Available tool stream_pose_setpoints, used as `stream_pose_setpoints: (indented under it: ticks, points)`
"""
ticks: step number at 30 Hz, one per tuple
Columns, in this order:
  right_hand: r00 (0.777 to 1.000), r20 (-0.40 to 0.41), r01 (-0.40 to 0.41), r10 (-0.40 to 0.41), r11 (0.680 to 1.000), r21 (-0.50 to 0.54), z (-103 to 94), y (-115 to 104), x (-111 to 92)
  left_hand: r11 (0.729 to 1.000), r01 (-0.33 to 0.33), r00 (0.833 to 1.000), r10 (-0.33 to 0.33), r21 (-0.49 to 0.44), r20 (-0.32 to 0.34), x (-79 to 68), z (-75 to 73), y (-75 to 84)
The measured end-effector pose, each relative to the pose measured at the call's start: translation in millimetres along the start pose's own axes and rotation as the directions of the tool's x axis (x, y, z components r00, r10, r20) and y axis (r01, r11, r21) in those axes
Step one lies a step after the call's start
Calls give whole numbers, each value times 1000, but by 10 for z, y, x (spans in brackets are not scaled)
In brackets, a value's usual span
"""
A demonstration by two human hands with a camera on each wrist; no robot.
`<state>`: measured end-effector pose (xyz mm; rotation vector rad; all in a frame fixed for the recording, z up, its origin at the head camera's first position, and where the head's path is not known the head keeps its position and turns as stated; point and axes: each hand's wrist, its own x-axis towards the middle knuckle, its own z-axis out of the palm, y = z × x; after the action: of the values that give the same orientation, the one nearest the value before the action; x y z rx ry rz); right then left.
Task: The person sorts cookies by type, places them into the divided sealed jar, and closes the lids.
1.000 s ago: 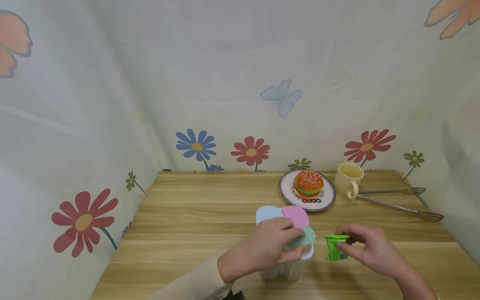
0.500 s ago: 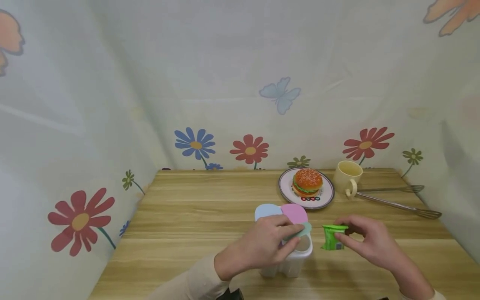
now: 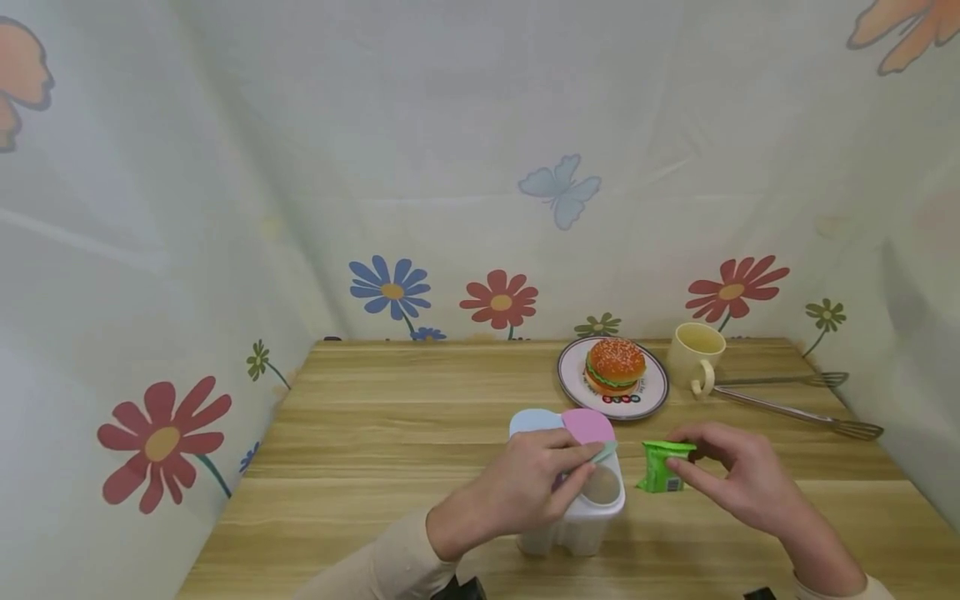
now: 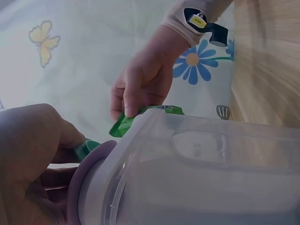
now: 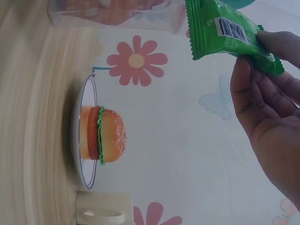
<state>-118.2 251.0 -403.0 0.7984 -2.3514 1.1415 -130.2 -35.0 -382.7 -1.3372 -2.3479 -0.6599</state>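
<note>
A clear plastic storage box (image 3: 581, 529) with a white rim and coloured flip lids stands near the table's front. My left hand (image 3: 517, 487) pinches its small green lid (image 3: 606, 451), which is tilted up off a round opening (image 3: 602, 485). The blue lid (image 3: 534, 420) and pink lid (image 3: 588, 425) lie down; a purple lid (image 4: 89, 171) shows under the left hand in the left wrist view. Just right of the box, my right hand (image 3: 742, 475) pinches a green snack packet (image 3: 662, 468) above the table. Its barcode faces the right wrist camera.
Behind the box, a burger (image 3: 615, 367) sits on a white plate (image 3: 573, 383). A yellow mug (image 3: 696, 354) stands to its right, with two metal whisk-like utensils (image 3: 795, 408) lying beside it. A flowered curtain (image 3: 450, 167) encloses the table (image 3: 390, 433).
The left hand has swung the green lid up and back, uncovering the round opening. My right hand has moved the packet slightly up and left.
</note>
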Motion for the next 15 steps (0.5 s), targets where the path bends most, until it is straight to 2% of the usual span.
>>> stream_pose_setpoints:
  ticks: [6, 15]
  points:
    - [1000, -21, 24, -23, 999, 34, 8, -57, 41, 1000, 6, 999, -5, 4, -39, -10, 6, -4]
    - [998, -20, 68, -67, 996, 54, 16, -132, 97, 1000, 21, 998, -21, -3, -53, -20, 16, -22]
